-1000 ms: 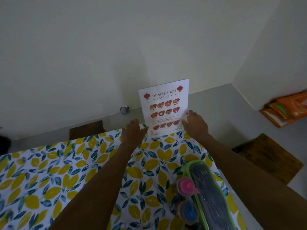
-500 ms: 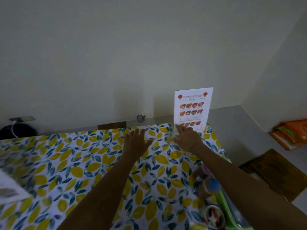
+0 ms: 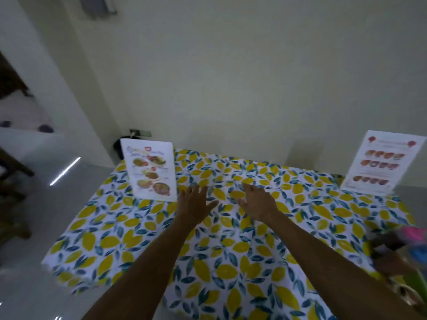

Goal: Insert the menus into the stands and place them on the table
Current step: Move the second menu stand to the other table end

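- Dim room, plain pale wall (image 3: 231, 77) fills the top half; grey floor (image 3: 34, 227) at 9 o'clock w/ a bright light streak on it.
- Table (image 3: 231, 262) covered by a lemon-and-leaf cloth, takes centre to 6 o'clock; its near edge is cut off by the frame bottom.
- Left menu (image 3: 151, 169) stands upright at approx 10 o'clock near the far-left table corner, food photos on it; text too blurred to read. Stand itself can't be made out apart from the sheet.
- Right menu (image 3: 382, 162) stands tilted at 2-3 o'clock by the far-right table edge, rows of small dish pics, red marks at its top corners; heading illegible, bottom right corner close to the frame edge.
- Left hand (image 3: 196, 204) at centre, palm down over the cloth, fingers spread, holding nothing; just beside the left menu's lower right corner, can't tell if touching it.
- Right hand (image 3: 258, 204) near it at 12-1 o'clock of centre, also flat, fingers loosely spread, empty. Whether either palm rests on the cloth or hovers — can't tell.
- Both forearms run in from 6 o'clock, cut off by the frame.
- At 4 o'clock: blurred clutter (image 3: 404, 257), pink, blue and green bits, partly out of frame; can't identify.
- Dark object and wall socket (image 3: 139, 133) behind the left menu at 10-11 o'clock, partly hidden.
- Dark wooden furniture (image 3: 11, 181) at 9 o'clock, cut off by the left edge.
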